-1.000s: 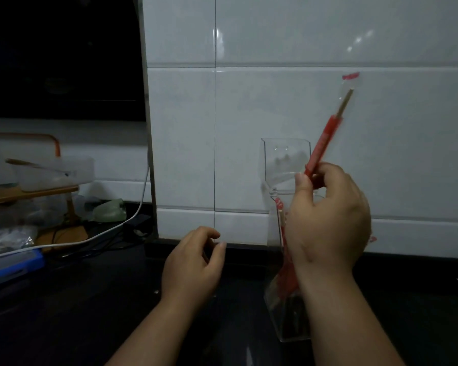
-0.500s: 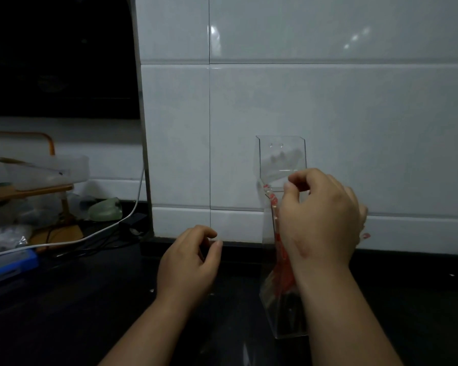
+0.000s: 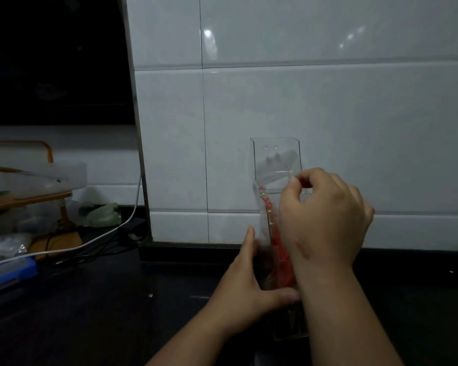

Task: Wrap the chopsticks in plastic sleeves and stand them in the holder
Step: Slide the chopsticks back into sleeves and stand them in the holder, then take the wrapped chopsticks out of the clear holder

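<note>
The left hand (image 3: pixel 245 291) holds the clear holder (image 3: pixel 275 162) by its side, with the thumb across the front. The holder stands on the dark counter (image 3: pixel 90 313) by the white tile wall (image 3: pixel 328 114), and the red chopsticks (image 3: pixel 278 241) stand inside it. The right hand (image 3: pixel 325 220) is at the holder's top with its fingers curled, but it is too dim to tell if they pinch a sleeve.

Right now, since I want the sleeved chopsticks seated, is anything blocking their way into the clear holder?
Nothing visible does. The red sleeved chopsticks stand inside the clear holder; the right hand is curled at its front rim, and the left hand grips its lower part.
</note>
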A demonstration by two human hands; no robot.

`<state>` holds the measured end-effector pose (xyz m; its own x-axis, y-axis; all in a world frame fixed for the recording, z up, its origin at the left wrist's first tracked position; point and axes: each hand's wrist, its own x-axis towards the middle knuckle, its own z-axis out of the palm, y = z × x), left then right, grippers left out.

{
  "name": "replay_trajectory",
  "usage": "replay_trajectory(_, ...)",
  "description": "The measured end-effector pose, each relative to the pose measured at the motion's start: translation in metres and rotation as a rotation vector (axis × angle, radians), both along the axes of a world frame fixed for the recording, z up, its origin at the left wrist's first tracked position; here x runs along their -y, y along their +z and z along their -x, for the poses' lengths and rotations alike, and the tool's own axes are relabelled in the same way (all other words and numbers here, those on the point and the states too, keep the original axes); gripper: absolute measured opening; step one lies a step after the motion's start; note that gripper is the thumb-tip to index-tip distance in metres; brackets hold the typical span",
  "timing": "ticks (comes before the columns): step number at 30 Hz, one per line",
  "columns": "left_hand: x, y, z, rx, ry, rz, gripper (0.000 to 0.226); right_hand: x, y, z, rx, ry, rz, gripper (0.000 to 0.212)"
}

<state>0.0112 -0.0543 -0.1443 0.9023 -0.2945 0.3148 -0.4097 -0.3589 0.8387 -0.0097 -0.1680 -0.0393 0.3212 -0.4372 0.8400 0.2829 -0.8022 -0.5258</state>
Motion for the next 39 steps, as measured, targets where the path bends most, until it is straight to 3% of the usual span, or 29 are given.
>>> replay_trajectory(9, -0.015, 0.001, -0.010, -0.049, -0.066, 0.229, 0.123, -0.013, -0.010, -0.008, 0.114, 0.064, 0.078, 0.013)
replay_trajectory(13, -0.038, 0.005, -0.011, -0.137, -0.088, 0.311, 0.119, -0.013, -0.013, -0.012, 0.143, 0.083, -0.019, 0.024)
replay_trajectory(16, -0.058, 0.005, -0.016, -0.199, -0.106, 0.351, 0.118, -0.010, -0.012, -0.018, 0.085, 0.293, -0.354, 0.036)
replay_trajectory(19, -0.073, 0.008, -0.019, -0.239, -0.121, 0.331, 0.113, -0.009, -0.017, -0.029, -0.058, 0.520, -0.721, 0.032)
replay_trajectory(24, -0.077, 0.013, -0.016, -0.200, -0.115, 0.321, 0.107, -0.026, -0.034, -0.040, -0.179, 0.618, -0.694, 0.033)
replay_trajectory(29, -0.068, 0.018, -0.015, -0.151, -0.125, 0.605, 0.094, -0.033, -0.038, -0.044, -0.256, 0.762, -0.645, 0.021)
replay_trajectory(31, -0.066, 0.020, -0.015, -0.095, -0.091, 0.637, 0.088, -0.034, -0.039, -0.046, -0.311, 0.877, -0.679, 0.020)
replay_trajectory(36, -0.061, 0.024, -0.010, 0.037, 0.024, 0.516, 0.111, -0.026, -0.034, -0.046, -0.362, 1.251, -0.890, 0.035)
replay_trajectory(39, -0.058, 0.025, -0.009, 0.075, 0.068, 0.479, 0.116, -0.028, -0.032, -0.044, -0.330, 1.331, -0.906, 0.033)
